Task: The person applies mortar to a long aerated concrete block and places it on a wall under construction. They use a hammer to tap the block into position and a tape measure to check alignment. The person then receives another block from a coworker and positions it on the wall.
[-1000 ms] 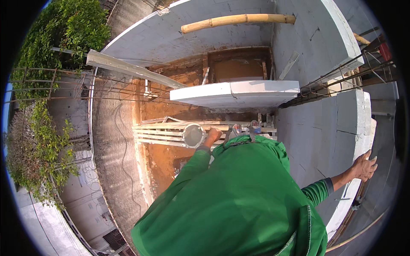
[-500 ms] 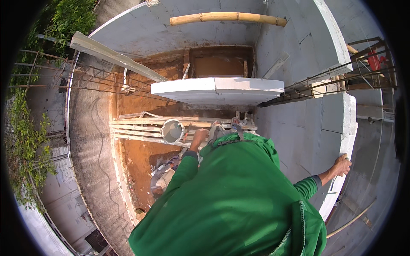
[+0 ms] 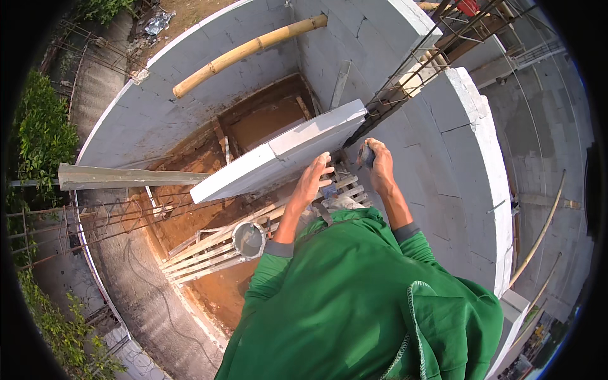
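My right hand (image 3: 384, 170) is raised in front of me, its fingers closed round a small dark grey object (image 3: 365, 156) whose kind I cannot make out. To its left my left hand (image 3: 308, 183) is held up with the fingers apart and nothing visible in it. Both hands are just on my side of a low grey block wall (image 3: 278, 151) with a pale top, and neither appears to touch it. A round bucket (image 3: 249, 239) with grey stuff inside stands below my left forearm, on a slatted wooden platform (image 3: 206, 259).
A tall block wall (image 3: 472, 164) runs along my right. Steel rebar (image 3: 411, 69) juts out at the wall corner. A bamboo pole (image 3: 250, 54) spans the far bay, and a long board (image 3: 133, 177) lies at the left. Reddish soil (image 3: 218, 291) shows far below the platform.
My right hand has left the top of the right wall and come to the front. The left hand has risen from beside the platform and opened. The whole view has turned to the right.
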The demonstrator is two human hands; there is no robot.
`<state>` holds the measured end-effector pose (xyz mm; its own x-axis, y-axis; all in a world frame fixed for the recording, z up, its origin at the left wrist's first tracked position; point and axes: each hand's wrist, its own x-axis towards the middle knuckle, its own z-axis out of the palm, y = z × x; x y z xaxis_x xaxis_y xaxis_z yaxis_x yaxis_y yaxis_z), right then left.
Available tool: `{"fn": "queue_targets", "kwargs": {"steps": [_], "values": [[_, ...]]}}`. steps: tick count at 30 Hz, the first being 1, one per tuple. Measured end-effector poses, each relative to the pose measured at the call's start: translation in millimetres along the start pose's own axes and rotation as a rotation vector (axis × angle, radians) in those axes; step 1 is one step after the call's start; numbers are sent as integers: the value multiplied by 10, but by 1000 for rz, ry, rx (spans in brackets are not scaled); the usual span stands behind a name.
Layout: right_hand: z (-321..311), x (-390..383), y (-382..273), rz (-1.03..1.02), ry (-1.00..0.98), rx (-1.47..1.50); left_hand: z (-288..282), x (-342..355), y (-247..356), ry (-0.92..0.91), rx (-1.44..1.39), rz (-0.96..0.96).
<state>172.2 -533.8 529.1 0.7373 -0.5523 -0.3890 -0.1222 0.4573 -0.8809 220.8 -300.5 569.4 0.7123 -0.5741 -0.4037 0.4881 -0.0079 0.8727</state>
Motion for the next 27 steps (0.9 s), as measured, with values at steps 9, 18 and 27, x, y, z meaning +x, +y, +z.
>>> {"fn": "queue_targets", "kwargs": {"steps": [9, 18, 27], "values": [[372, -776, 872, 454, -160, 15, -144, -69, -235, -57, 657, -197], [117, -909, 1379, 692, 46, 40, -472, 96, -819, -241, 74, -692], [-775, 20, 2796, 740, -94, 5, -585, 643, -1534, -419, 514, -696]]}}
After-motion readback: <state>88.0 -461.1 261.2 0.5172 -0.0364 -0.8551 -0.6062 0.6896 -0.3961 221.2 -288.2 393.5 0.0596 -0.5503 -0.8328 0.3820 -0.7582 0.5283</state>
